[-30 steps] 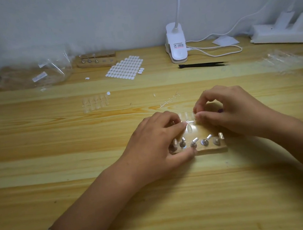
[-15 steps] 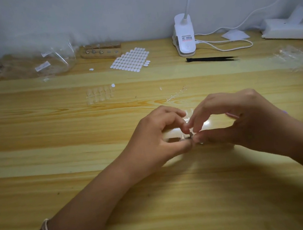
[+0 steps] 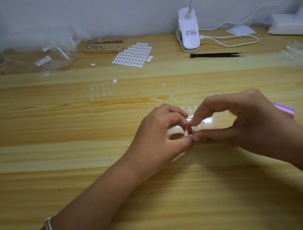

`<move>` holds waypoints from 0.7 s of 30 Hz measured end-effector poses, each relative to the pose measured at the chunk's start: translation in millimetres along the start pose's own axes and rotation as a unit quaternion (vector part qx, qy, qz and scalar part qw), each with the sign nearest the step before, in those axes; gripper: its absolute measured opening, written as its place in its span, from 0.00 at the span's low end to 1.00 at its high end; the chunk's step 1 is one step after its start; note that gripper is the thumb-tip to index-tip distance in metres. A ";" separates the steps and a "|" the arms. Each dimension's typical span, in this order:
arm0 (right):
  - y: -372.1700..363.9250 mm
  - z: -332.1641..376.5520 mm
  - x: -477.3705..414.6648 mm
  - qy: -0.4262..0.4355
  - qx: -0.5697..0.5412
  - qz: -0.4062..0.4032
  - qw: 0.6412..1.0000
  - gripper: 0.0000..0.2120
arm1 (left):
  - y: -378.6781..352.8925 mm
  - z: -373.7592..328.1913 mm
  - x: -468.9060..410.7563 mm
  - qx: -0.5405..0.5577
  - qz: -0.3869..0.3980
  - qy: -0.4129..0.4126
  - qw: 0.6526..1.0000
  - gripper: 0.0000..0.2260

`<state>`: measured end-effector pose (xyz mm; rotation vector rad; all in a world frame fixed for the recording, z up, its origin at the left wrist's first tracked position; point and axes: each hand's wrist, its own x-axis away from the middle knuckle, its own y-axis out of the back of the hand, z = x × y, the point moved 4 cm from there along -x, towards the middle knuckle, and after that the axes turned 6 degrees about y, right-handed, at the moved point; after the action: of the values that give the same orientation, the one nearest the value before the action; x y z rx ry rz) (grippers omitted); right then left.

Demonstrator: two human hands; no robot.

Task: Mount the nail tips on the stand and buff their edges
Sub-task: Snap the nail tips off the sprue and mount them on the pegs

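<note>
Both hands meet at the near middle of the desk (image 3: 57,134), fingers curled. The left hand (image 3: 157,138) pinches a clear nail tip (image 3: 186,133) between thumb and forefinger, and the right hand (image 3: 243,122) nips the same tip from the right side. The stand (image 3: 176,136) lies under them, with only a brown patch showing inside the loop of the left fingers. Seating the tip well likely means holding it by its sides, pressing it straight down onto its peg, and steadying the stand so that it does not rock. The buffer (image 3: 285,110) lies just behind the right hand, handy for the edges. At the far left a clear bag (image 3: 57,51) holds something I cannot make out; just right of it a second wooden block (image 3: 102,49) carries three metal pegs in its holes
</note>
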<state>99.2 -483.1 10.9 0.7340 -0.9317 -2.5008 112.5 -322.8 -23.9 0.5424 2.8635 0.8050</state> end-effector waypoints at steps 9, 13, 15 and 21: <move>-3.7 3.5 1.7 -0.029 -0.002 0.000 1.000 0.07 | 0.6 0.9 -0.2 0.019 -0.008 0.009 1.000 0.06; -4.0 3.9 2.3 -0.036 -0.006 -0.007 0.999 0.07 | 0.7 2.0 -0.8 0.017 -0.010 0.009 1.000 0.05; -4.3 4.5 2.7 -0.037 -0.007 -0.009 0.999 0.07 | 0.6 1.6 -0.6 0.015 -0.008 0.010 1.000 0.05; -5.4 3.1 4.1 -0.042 -0.016 -0.028 0.999 0.08 | 0.4 1.2 -0.5 0.007 -0.010 0.013 1.000 0.05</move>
<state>93.3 -479.8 7.8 0.6584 -0.9103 -2.6060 113.3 -322.0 -24.7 0.5077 2.8952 0.7962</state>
